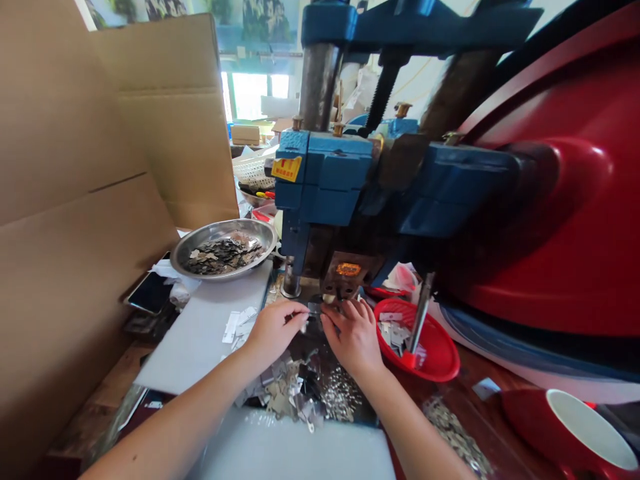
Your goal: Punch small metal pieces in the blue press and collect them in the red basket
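Between the thumb and forefinger of my left hand is the left end of a small flat metal plate. It lies low in front of the blue press, just below the press's tool head. My right hand is at the plate's other side, fingers bent over the die area and fingertips close to the plate's right end. What sits under those fingers is hidden. Below both hands, loose stamped metal pieces and tiny shiny scraps cover the press bed.
A steel bowl of dark metal pieces stands at left, with flat blanks on the white board. At right are a red basket, a big red flywheel and a red mug. Cardboard walls the left.
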Tool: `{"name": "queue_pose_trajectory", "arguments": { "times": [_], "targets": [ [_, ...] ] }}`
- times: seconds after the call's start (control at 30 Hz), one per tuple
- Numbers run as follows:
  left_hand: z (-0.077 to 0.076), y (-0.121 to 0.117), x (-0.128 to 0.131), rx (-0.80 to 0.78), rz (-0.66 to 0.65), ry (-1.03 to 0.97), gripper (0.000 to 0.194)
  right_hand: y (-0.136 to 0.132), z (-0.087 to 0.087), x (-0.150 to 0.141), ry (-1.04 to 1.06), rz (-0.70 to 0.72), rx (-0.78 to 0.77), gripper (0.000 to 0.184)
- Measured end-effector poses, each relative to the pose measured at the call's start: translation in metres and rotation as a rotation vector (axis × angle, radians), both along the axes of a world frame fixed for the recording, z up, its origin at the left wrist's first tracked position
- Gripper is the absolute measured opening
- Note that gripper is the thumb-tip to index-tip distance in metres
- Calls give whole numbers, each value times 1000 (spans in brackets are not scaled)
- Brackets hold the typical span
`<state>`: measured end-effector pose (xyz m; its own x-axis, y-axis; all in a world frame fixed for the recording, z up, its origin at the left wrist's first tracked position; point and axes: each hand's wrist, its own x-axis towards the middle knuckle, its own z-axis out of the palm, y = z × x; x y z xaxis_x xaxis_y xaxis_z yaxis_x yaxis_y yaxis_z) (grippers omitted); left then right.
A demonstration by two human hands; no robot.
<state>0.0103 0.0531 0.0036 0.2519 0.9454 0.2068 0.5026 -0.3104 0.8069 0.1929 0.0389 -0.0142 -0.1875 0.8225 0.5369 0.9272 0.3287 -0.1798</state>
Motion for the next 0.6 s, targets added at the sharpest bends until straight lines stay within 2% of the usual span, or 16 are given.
{"name": "queue_pose_trajectory", "arguments": {
  "times": [0.2, 0.4, 0.6],
  "targets": [
    [-1, 13, 11, -26, 38, 2, 19, -12, -3, 7, -72, 38, -41, 28],
    [-5, 22, 26, -13, 45, 60, 19, -11, -20, 16, 88, 48, -11, 34],
    [-10, 26, 32, 45, 83, 98, 16, -14, -10, 15, -22, -6, -22, 29]
  ]
}}
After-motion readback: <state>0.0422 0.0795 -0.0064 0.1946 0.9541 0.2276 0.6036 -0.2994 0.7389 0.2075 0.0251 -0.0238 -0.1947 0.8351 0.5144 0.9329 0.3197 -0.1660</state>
